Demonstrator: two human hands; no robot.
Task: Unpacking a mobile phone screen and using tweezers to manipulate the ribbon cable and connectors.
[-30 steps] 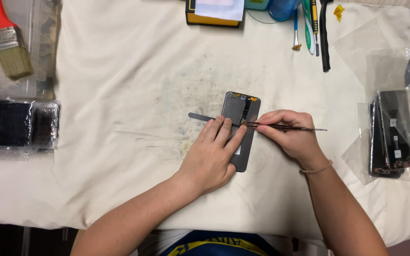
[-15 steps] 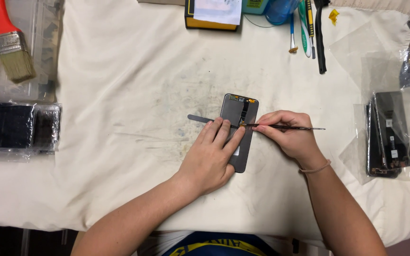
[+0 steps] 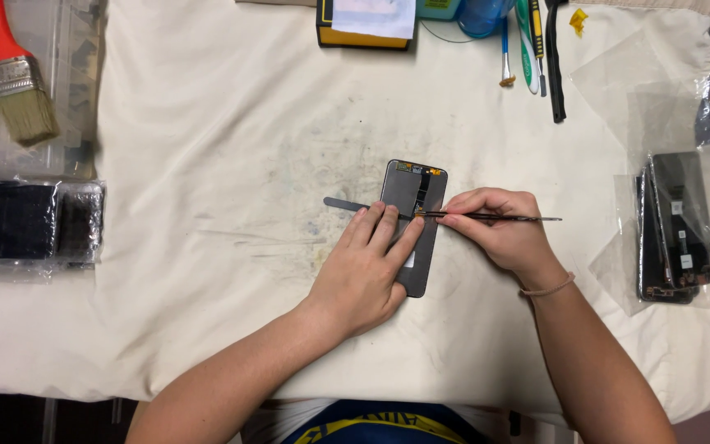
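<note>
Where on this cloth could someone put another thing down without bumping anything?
Bare cloth lies between the paintbrush and the phone, and along the near edge beside the left hand. It is crowded at the far edge by the tools, around the right hand, and by the bagged phones.

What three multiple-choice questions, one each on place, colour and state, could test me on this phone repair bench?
1. Where does the brush lie?
A. far left of the bench
B. beside the right hand
C. on the phone

2. What colour is the brush handle?
A. blue
B. red
C. black

3. What is the left hand doing?
A. lifting the phone
B. hanging off the bench
C. pressing flat on the phone

Answers:
1 A, it sits at the upper left, off the cloth.
2 B, the handle shows red.
3 C, its fingers lie across the phone while the right hand holds a thin tool to it.
</note>
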